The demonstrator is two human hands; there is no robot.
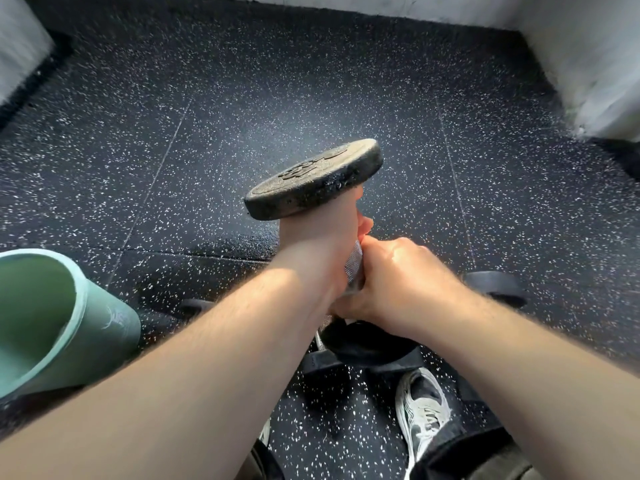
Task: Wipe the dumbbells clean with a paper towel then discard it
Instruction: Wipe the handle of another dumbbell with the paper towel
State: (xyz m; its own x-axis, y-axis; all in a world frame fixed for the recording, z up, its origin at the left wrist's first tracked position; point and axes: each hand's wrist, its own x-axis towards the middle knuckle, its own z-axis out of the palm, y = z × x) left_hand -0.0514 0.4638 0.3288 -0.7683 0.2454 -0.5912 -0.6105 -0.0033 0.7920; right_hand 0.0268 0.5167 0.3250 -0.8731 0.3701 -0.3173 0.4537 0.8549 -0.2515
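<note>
Gripping black round-plated dumbbell (313,178) upright — left hand (322,244) clamped on knurled metal handle (354,261) under far plate, right hand (398,278) curled round it nearer — likely heavy, rigid; knurling safest hold.

I see a dumbbell (311,178) held upright and slightly tilted near the middle of my view, its worn black upper head above both hands. The left hand (318,244) wraps the handle just under that head. The right hand (398,278) is curled round the handle right below it, touching the left. A pale textured patch shows between them; I cannot tell whether it is towel or bare handle. The lower head sits close above other dark weights (495,285) lying on the speckled black floor (173,150). A pale green bin (52,323) leans at near left, and a grey shoe (422,410) is nearest me.
</note>
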